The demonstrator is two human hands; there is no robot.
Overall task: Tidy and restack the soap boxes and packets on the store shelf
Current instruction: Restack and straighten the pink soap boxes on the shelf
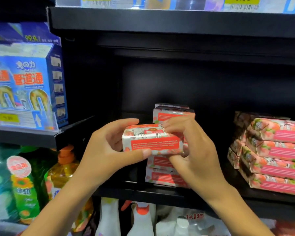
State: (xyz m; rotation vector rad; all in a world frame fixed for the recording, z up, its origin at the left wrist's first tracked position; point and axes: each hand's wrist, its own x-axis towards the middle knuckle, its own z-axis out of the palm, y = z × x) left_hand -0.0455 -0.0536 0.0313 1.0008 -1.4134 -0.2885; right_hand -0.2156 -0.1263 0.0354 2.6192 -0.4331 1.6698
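A white soap packet with a red label and floral print (152, 141) is held in front of the black shelf. My left hand (107, 147) grips its left end, thumb under the front and fingers over the top. My right hand (191, 147) grips its right end with curled fingers. Right behind and below it a stack of matching red-label packets (165, 176) stands on the shelf, and more such packets (172, 113) show above my hands. Off to the right, a stack of pink-label soap packets (276, 159) sits slightly fanned.
The black shelf (143, 190) has dark open room at the back and to the left of the stack. Blue drain-cleaner boxes (29, 89) fill a shelf at upper left. Detergent bottles (24, 188) stand lower left, white bottles (141, 220) below the shelf.
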